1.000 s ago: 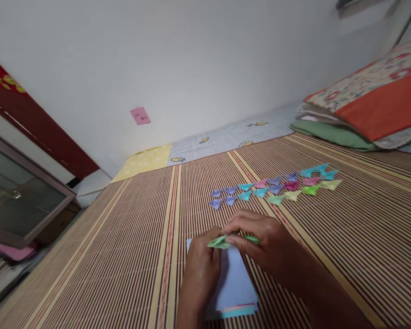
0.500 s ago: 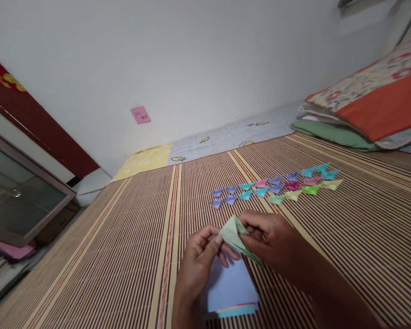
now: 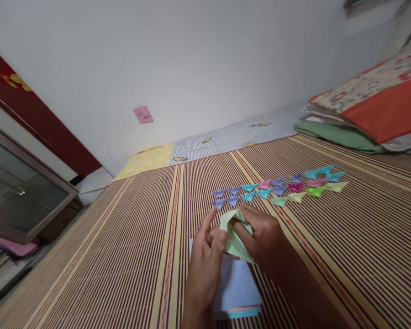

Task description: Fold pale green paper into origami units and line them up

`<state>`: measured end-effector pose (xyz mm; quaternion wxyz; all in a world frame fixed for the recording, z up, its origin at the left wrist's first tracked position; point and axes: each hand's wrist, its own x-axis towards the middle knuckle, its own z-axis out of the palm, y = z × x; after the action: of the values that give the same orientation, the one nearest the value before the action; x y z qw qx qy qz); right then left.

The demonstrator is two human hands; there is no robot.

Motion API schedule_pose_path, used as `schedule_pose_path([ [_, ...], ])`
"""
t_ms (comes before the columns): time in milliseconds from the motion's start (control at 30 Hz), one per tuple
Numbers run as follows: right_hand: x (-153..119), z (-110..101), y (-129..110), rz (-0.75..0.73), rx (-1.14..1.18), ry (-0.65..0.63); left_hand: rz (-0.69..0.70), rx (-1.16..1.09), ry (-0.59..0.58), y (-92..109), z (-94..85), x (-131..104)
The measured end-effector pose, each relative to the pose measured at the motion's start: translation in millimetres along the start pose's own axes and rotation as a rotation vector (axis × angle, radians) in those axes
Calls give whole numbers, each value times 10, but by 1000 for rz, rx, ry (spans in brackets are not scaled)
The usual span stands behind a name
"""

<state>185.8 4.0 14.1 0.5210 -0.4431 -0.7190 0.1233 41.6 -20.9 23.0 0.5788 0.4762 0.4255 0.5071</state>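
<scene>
A light green paper (image 3: 235,242), partly folded and opened into a pocket, is held between both hands. My left hand (image 3: 207,253) grips its left edge with the thumb in front, index finger stretched upward. My right hand (image 3: 260,230) holds the right side, with the thumb inside the paper's opening. Beneath the hands lies a stack of square papers (image 3: 238,288), pale blue on top with pink and cyan edges below. Beyond the hands, several small folded paper shapes stand in two rows, among them a bright green one (image 3: 315,191) and a magenta one (image 3: 296,186).
The striped mat (image 3: 133,246) covers the surface. Folded bedding (image 3: 380,114) is piled at the back right. A pink note (image 3: 143,114) is stuck on the wall. A glass-fronted cabinet (image 3: 20,183) stands at the left.
The green paper has been turned and opened wider. My right thumb has moved into it, and my left index finger has lifted away from it. The view has shifted slightly.
</scene>
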Motion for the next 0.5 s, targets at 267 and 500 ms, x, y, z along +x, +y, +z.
schedule_pose_path([
  [267,-55,122,54,-29,60,17,65,125,199,15,127,-33],
  [500,-81,196,-46,-88,136,79,299,158,488,-71,157,-21],
])
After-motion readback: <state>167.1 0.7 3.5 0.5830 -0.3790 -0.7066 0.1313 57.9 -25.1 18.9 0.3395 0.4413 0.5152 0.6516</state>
